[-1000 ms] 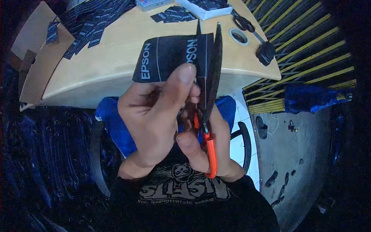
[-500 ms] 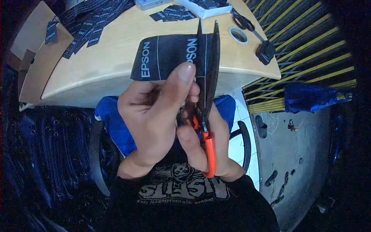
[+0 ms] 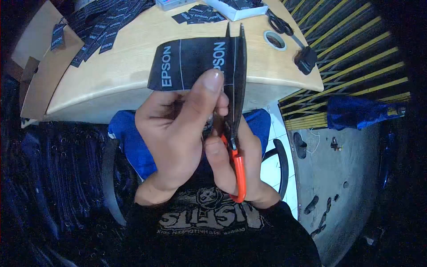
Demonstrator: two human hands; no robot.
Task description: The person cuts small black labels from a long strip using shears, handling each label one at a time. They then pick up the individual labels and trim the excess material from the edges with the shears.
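Observation:
My left hand (image 3: pixel 171 129) pinches a black fabric label strip (image 3: pixel 195 58) printed with EPSON in white and crossed by thin white lines. Its thumb presses over part of the right-hand lettering. In my right hand (image 3: pixel 249 151) is a pair of scissors (image 3: pixel 240 169) with red handles and dark blades pointing up. The blades are slightly parted around the right end of the strip, close to a white line. Some fingers of my right hand are hidden behind the scissors and my left hand.
On the wooden table (image 3: pixel 124 66) lie long EPSON strips (image 3: pixel 106 33), cut labels (image 3: pixel 200 15), a white box (image 3: pixel 235 13), a roll of tape (image 3: pixel 275 41) and black-handled scissors (image 3: pixel 280 24). A cardboard box (image 3: pixel 49 66) stands at left. A yellow folding gate (image 3: pixel 347 53) is at right.
The scissor blades have drawn slightly closer together at the tips. Both hands, with the strip and scissors, have shifted a little left and up.

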